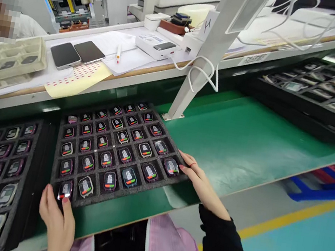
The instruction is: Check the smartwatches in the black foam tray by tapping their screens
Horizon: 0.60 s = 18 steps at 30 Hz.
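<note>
Grasps the near corners of a dark foam tray (140, 184) of smartwatches (106, 159), most with lit screens, using the left hand (58, 221) at the left corner and the right hand (195, 176) at the right. Has the tray on a green bench (217, 138), apparently resting flat, though hard to judge from this angle; just right of a second tray (29, 161) and near a shelf (123, 84) with two phones (65, 55).

Before you, a dark grey foam tray (98, 197) lies aslant on the green tabletop (215, 151), its compartments holding watches (122, 136) face up, most screens lit with red-and-green bars.
</note>
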Tool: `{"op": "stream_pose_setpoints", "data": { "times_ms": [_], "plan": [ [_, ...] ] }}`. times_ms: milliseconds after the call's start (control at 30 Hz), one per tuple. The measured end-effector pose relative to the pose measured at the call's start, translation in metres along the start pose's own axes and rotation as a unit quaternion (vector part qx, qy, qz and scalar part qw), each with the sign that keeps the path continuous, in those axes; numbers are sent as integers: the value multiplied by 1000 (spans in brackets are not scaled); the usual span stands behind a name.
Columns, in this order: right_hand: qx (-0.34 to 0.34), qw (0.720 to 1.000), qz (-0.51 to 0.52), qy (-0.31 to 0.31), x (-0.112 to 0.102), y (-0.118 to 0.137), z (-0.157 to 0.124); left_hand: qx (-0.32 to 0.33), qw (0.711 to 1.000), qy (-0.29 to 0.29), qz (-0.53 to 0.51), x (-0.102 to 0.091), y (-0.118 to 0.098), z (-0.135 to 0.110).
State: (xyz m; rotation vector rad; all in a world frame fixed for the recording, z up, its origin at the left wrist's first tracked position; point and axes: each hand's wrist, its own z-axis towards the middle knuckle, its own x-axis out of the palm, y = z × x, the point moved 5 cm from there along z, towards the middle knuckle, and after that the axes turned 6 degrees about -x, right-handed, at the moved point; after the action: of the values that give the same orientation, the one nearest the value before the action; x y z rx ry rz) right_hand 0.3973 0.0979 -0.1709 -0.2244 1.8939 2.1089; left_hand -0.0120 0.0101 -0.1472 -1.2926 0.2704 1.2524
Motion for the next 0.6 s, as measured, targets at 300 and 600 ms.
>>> {"op": "stream_pose_setpoints", "data": {
  "times_ms": [300,600],
  "plan": [
    [-33,998,-62,6,1,-11,-3,38,999,-14,11,4,-2,-2],
    [-171,969,-139,-111,30,60,-41,22,999,-26,10,-3,-6,-6]
  ]
}}
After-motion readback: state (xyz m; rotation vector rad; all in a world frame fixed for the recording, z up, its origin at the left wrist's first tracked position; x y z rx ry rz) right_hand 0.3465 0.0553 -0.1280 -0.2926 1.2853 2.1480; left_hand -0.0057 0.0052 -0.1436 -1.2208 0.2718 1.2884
